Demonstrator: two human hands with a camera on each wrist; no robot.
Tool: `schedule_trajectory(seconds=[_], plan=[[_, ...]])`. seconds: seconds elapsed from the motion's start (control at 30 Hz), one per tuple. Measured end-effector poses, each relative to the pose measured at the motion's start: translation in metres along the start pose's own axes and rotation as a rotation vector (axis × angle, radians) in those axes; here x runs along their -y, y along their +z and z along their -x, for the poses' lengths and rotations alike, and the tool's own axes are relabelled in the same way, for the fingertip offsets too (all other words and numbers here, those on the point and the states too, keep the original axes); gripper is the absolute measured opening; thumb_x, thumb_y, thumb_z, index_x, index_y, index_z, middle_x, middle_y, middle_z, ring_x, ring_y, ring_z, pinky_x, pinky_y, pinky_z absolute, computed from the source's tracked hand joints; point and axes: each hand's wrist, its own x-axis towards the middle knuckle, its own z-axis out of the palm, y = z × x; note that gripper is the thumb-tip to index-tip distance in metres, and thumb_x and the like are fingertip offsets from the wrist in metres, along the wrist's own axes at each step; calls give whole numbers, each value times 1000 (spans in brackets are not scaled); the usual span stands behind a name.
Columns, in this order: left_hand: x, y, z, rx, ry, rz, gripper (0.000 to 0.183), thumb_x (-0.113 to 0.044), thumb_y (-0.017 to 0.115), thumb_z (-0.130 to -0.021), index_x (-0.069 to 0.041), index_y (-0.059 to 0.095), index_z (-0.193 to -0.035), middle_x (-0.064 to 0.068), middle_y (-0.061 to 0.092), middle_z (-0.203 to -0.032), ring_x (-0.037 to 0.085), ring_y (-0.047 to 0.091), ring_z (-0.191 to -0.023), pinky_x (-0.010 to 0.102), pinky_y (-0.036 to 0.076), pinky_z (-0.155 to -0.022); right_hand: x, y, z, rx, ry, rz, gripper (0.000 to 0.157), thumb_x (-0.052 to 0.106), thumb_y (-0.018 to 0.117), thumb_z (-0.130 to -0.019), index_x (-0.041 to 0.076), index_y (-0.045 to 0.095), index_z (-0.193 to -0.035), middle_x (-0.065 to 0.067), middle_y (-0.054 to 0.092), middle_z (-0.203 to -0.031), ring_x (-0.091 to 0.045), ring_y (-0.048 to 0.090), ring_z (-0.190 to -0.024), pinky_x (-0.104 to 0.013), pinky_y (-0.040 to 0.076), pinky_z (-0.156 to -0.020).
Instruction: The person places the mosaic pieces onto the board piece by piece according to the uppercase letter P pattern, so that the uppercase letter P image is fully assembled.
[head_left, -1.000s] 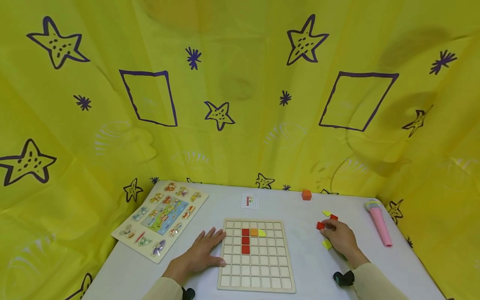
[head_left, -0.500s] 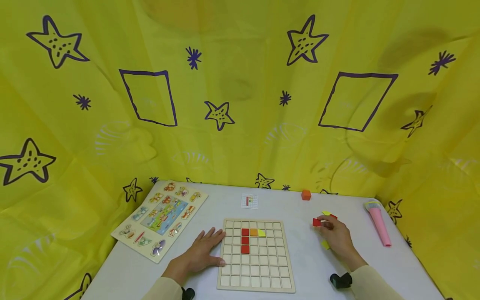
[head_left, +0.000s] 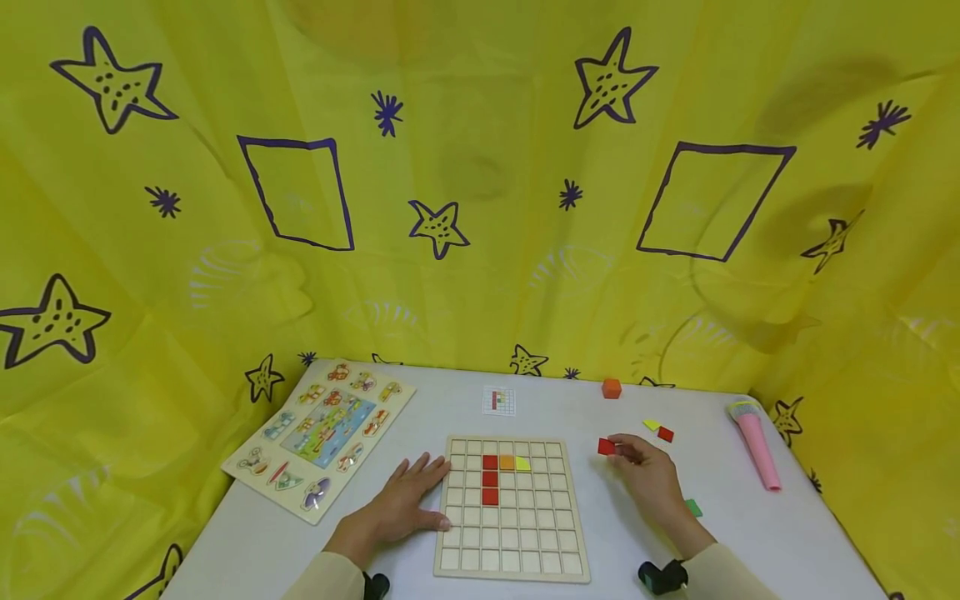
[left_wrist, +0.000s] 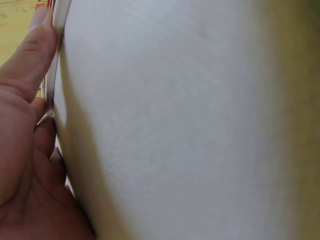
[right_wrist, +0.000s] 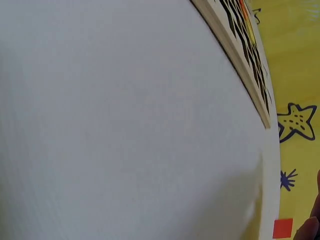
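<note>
Between the fingertips of my right hand (head_left: 651, 482) is a red square tile (head_left: 607, 447), pinched at its edge above the table, right of the board. The same red tile (right_wrist: 283, 228) shows at the bottom of the right wrist view. A wooden grid board (head_left: 517, 533) lies in front of me. Three red tiles (head_left: 490, 479) form a column in it, with an orange tile (head_left: 507, 462) and a yellow piece (head_left: 523, 463) beside the top one. My left hand (head_left: 405, 504) rests with fingers spread, fingertips and thumb touching the board's left edge.
A small pattern card (head_left: 498, 401) lies behind the board. Farther right are an orange cube (head_left: 612, 388), a yellow piece (head_left: 651, 425), another red tile (head_left: 665, 434), a green piece (head_left: 693, 507) and a pink toy microphone (head_left: 759, 446). A picture puzzle (head_left: 322, 442) lies at left.
My right hand has carried the red tile leftward, from the loose pieces toward the board. The green piece has come into view behind it. My left hand has stayed at the board's edge.
</note>
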Motion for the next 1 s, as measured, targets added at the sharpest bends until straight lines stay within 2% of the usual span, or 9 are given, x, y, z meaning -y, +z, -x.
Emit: schedule_trajectory(seconds=[0.37,0.7,1.0], plan=[[0,0,-1,5,0,3,97,-45,84,-84,-5,42,-161,16,37,-170,43,19,-162,65,5,-132,25,24,18,27,2,-65,28,3,75,-96,8,74,-123,-7,72,-102,-20,60,-93,-17,54,-68],[2,-1,-1,3,5,8,96,-45,85,-84,-5,43,-160,16,38,-169,44,20,-162,65,5,-132,45,61,37,112,-12,-219,27,-6,77,-89,6,78,-113,-8,71,-94,-14,62,-86,-17,55,-68],[2,0,-1,1,7,-4,96,-46,84,-84,-5,43,-161,16,38,-169,43,20,-162,64,6,-132,60,81,51,202,-61,-289,25,-4,78,-90,7,78,-113,-5,73,-93,-11,64,-84,-17,56,-69]])
